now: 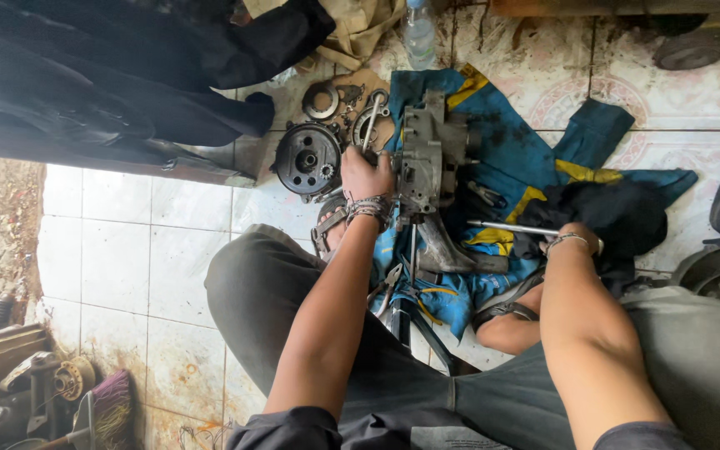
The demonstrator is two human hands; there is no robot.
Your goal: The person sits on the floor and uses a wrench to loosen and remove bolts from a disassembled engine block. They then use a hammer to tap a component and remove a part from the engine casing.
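Clear plastic bottle [419, 32] at twelve o'clock; round black pulley [307, 158] on the tiled floor [118, 250]; metal ring [321, 100] above it; pliers [389, 283] at centre; purple broom [112, 410] at seven o'clock.

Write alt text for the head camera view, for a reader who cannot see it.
Seen from above, a person sitting on a stained tile floor steadies a grey metal engine casing with the left hand, while the right hand grips a long metal rod. The casing rests on a blue and yellow cloth, with a round black metal part and pliers nearby.
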